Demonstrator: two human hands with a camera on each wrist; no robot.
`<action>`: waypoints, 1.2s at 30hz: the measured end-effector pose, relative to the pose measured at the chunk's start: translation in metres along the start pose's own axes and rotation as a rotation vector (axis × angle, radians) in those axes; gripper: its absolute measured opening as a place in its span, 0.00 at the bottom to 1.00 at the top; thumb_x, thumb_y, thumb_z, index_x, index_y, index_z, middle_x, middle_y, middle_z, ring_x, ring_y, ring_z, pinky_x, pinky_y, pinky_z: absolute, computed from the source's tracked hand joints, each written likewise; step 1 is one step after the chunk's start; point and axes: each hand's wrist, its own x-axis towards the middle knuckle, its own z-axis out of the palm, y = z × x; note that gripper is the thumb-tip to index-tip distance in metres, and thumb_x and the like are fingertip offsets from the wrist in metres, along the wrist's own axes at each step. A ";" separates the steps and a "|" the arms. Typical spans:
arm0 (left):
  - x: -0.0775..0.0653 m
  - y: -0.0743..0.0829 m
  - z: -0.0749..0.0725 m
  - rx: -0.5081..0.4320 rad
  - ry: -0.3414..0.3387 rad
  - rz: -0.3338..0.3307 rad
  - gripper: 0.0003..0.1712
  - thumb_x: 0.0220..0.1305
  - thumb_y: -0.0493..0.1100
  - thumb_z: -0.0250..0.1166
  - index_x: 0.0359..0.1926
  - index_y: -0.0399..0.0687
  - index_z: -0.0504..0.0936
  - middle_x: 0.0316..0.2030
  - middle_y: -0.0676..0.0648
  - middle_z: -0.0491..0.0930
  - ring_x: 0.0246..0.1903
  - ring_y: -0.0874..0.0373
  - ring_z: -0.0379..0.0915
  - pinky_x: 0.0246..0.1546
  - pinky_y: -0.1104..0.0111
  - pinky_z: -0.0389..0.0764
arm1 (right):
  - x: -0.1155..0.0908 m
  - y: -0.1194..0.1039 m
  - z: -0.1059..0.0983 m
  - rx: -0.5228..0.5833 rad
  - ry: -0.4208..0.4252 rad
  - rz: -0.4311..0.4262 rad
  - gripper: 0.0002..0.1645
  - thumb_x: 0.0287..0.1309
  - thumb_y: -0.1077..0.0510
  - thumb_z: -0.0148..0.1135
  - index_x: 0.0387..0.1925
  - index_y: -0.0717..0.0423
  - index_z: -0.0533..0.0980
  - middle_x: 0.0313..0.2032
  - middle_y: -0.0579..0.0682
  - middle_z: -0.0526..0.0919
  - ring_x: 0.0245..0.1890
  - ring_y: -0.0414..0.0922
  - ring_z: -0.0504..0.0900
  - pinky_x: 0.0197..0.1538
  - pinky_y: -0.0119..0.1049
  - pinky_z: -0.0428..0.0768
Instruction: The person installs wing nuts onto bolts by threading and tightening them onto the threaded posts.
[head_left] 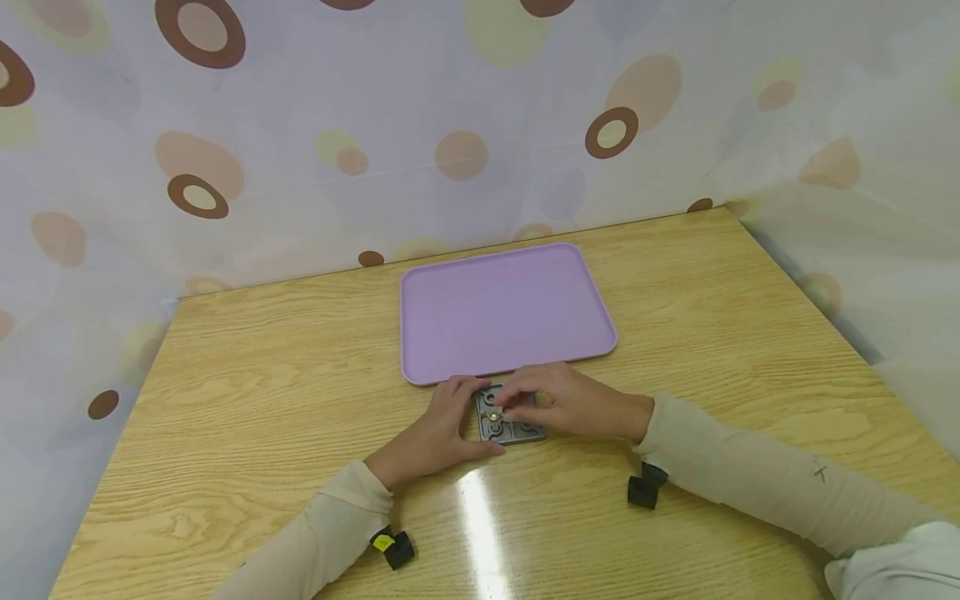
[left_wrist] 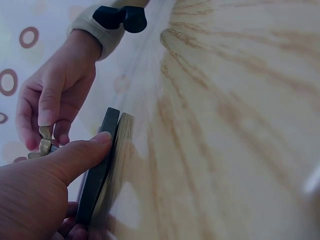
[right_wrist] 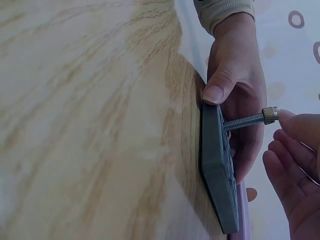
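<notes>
A small grey metal plate (head_left: 513, 432) with raised ridges and holes lies flat on the table. My left hand (head_left: 442, 429) holds it by opposite edges, thumb on the near side and fingers on the far side. From the plate's face stands a threaded bolt (right_wrist: 245, 121), seen in the right wrist view. A brass wing nut (right_wrist: 270, 115) sits at the bolt's outer end, well above the plate. Thumb and fingertips of my right hand (head_left: 570, 402) pinch one wing of this nut; the left wrist view shows the thumb on the wing nut (left_wrist: 45, 146).
Just beyond the plate lies a shallow purple tray (head_left: 510, 312) with a raised rim. The wooden table (head_left: 262, 400) meets a patterned curtain (head_left: 390, 100) at the back and right. Each wrist carries a black device (head_left: 645, 486) on its sleeve.
</notes>
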 end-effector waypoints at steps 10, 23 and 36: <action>0.000 0.002 -0.001 -0.011 0.003 0.008 0.48 0.50 0.60 0.69 0.66 0.47 0.57 0.61 0.48 0.57 0.61 0.57 0.48 0.61 0.59 0.59 | 0.000 -0.004 0.000 -0.048 -0.023 0.021 0.23 0.60 0.48 0.58 0.55 0.51 0.75 0.53 0.39 0.76 0.53 0.37 0.73 0.54 0.37 0.72; 0.000 0.002 -0.001 -0.018 -0.003 0.014 0.47 0.51 0.59 0.69 0.66 0.48 0.58 0.60 0.49 0.57 0.61 0.58 0.48 0.61 0.59 0.58 | 0.005 -0.006 0.004 -0.089 -0.029 -0.001 0.24 0.58 0.51 0.62 0.55 0.53 0.74 0.54 0.42 0.75 0.54 0.38 0.72 0.56 0.36 0.71; 0.000 0.000 0.000 -0.003 0.002 0.017 0.48 0.50 0.60 0.69 0.66 0.48 0.58 0.61 0.49 0.57 0.61 0.57 0.48 0.61 0.59 0.59 | 0.003 -0.005 0.003 -0.083 -0.025 0.019 0.24 0.57 0.49 0.62 0.55 0.51 0.75 0.54 0.42 0.75 0.54 0.37 0.72 0.55 0.36 0.72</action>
